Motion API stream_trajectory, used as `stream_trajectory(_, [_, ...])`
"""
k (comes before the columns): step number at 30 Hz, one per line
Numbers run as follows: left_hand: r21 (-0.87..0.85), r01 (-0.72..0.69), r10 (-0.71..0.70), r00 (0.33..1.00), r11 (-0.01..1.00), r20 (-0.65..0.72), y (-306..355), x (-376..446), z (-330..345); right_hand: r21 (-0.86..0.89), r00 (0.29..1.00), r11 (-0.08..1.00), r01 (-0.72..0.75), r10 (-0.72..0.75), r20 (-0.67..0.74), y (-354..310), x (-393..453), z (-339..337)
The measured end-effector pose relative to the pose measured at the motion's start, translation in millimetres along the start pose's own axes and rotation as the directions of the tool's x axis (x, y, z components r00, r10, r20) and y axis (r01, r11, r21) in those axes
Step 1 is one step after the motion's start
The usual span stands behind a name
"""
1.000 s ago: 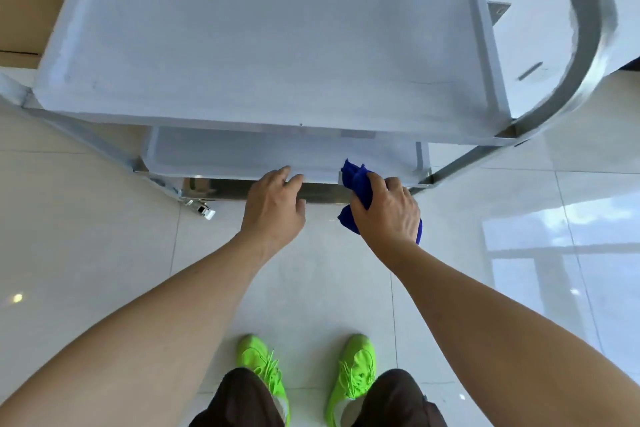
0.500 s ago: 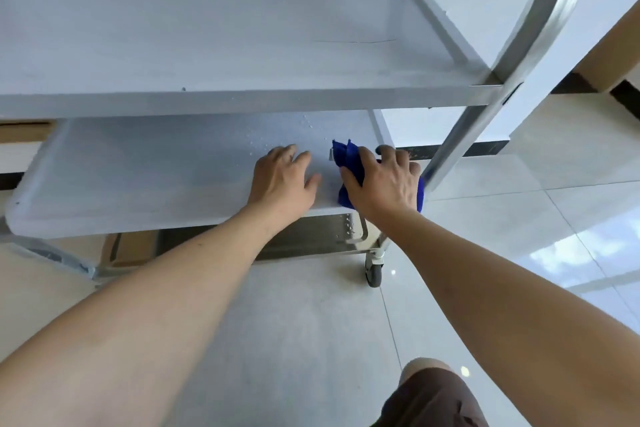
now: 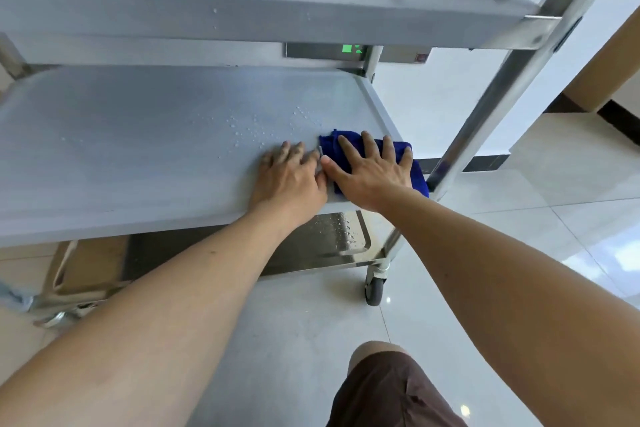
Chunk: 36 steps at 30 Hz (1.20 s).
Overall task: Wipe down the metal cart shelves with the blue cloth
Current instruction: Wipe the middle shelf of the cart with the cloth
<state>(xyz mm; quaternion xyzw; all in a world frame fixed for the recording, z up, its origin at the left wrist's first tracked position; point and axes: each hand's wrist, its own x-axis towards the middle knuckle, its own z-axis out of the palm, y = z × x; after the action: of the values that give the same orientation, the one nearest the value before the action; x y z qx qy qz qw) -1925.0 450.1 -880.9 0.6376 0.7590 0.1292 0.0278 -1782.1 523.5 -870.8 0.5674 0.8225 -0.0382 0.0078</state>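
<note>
Cart (image 3: 498, 87) of bare metal shows three shelves: a top shelf (image 3: 242, 14), a middle shelf (image 3: 121, 149) beaded with water drops (image 3: 256, 130), and a bottom shelf (image 3: 332, 239), also wet. One wheel (image 3: 374, 289) shows clearly. On the middle shelf's right front corner lies the blue cloth (image 3: 401, 152), pressed flat under the right hand (image 3: 372, 172) with fingers spread. The left hand (image 3: 289, 177) rests flat just beside it, palm down, holding nothing. No writing can be read.

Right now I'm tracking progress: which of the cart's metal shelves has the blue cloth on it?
The middle metal shelf: the right hand presses the blue cloth flat at its right end.
</note>
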Motion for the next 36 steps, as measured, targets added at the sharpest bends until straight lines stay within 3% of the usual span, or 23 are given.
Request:
stream_trajectory(6, [0.022, -0.027, 0.029, 0.995, 0.999, -0.093, -2, 5, -2, 0.004, 0.999, 1.000, 0.010, -0.010, -0.048, -9, 37, 5])
stream_trajectory(14, [0.145, -0.068, 0.079, 0.994, 0.987, -0.072, -3, 10, -11, -0.010, 0.995, 0.999, 0.031, -0.032, -0.099, -17, 107, -1])
stream_trajectory(27, [0.144, -0.058, 0.075, 0.990, 0.988, -0.116, -5, 6, -6, -0.037, 0.994, 0.999, 0.023, -0.027, -0.102, -28, 214, -15])
stream_trajectory(36, [0.120, -0.047, 0.067, 0.984, 0.992, -0.166, -4, 8, -2, -0.035, 0.994, 0.998, 0.054, -0.057, -0.095, -27, 232, -18])
